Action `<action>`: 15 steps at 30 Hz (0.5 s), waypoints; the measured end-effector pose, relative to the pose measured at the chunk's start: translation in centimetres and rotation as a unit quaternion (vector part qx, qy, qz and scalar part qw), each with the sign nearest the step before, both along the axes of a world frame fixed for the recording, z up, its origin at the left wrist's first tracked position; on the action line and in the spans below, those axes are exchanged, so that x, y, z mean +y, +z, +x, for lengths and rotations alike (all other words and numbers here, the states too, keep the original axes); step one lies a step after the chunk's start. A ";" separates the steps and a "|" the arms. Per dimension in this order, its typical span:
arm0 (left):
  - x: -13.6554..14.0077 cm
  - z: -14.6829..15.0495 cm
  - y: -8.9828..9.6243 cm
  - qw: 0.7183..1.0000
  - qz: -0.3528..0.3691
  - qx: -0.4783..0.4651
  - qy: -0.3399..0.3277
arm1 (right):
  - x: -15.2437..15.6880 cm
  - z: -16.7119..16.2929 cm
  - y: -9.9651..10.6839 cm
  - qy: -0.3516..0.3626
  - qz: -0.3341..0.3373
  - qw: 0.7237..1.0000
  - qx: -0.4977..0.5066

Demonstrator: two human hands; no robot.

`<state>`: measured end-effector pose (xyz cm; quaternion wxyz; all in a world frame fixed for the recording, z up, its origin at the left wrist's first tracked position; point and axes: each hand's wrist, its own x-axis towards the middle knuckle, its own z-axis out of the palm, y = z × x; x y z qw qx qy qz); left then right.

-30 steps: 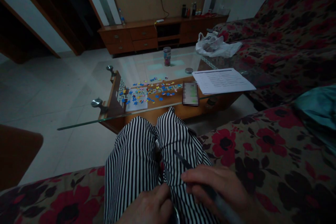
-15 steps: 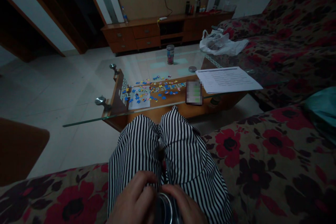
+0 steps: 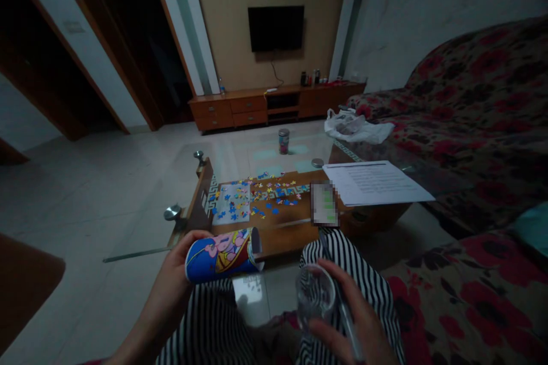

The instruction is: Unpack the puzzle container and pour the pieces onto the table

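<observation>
left hand (image 3: 177, 265) grip clamped on rolled picture sheet (image 3: 222, 254), sideways at near edge of glass counter (image 3: 240, 148) | right hand (image 3: 346, 319) grip clamped on clear cup (image 3: 314, 296) and pen (image 3: 345, 316) over lap | puzzle pieces (image 3: 261, 197) scattered farther on counter

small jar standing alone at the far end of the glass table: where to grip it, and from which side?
Grip the jar around its body just below the lid, coming in level from the near side. It stands upright on the glass table with open glass all round it, so a sideways wrap probably suits its round wall. The puzzle pieces lie nearer the viewer, so reach over them.
</observation>
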<state>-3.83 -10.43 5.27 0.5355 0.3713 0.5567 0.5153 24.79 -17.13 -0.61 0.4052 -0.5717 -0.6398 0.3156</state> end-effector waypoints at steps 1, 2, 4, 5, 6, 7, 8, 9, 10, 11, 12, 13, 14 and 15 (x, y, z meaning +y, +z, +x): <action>1.3 0.1 -0.1 1.000 -0.002 -0.018 0.002 | 2.6 0.7 0.8 -0.038 0.025 0.999 0.005; 2.6 0.2 -0.2 0.999 -0.005 -0.035 0.003 | 5.7 1.4 1.5 -0.068 0.054 0.996 0.012; 5.3 0.5 -0.5 0.998 -0.010 -0.066 -0.003 | 12.6 2.9 2.4 -0.101 0.118 0.988 0.021; 6.6 0.8 -0.7 0.997 -0.011 -0.078 -0.013 | 16.3 3.5 2.6 -0.112 0.143 0.983 0.018; 7.9 1.0 -0.8 0.996 -0.012 -0.087 -0.030 | 20.0 4.1 2.5 -0.126 0.158 0.979 0.017; 9.1 1.3 -1.0 0.994 -0.014 -0.095 -0.053 | 23.7 4.6 2.2 -0.137 0.160 0.978 0.010; 10.3 1.7 -1.2 0.991 -0.016 -0.103 -0.077 | 27.1 5.0 1.8 -0.159 0.157 0.975 -0.007; 11.3 2.0 -1.4 0.989 -0.015 -0.112 -0.098 | 30.3 5.4 1.3 -0.171 0.154 0.973 -0.017; 12.3 2.3 -1.7 0.986 -0.013 -0.119 -0.112 | 33.1 5.6 0.7 -0.177 0.154 0.972 -0.023; 13.1 2.6 -2.0 0.984 -0.013 -0.125 -0.122 | 35.6 5.8 0.2 -0.181 0.153 0.971 -0.031; 13.9 2.8 -2.4 0.983 -0.013 -0.130 -0.127 | 37.8 5.8 -0.3 -0.186 0.154 0.970 -0.038; 14.6 2.9 -2.8 0.983 -0.013 -0.131 -0.127 | 39.6 5.8 -0.8 -0.190 0.154 0.968 -0.045; 15.1 2.9 -3.4 0.984 -0.012 -0.128 -0.126 | 41.2 5.7 -1.1 -0.193 0.155 0.967 -0.052; 15.6 2.8 -4.0 0.985 -0.011 -0.121 -0.124 | 42.5 5.6 -1.3 -0.194 0.155 0.967 -0.061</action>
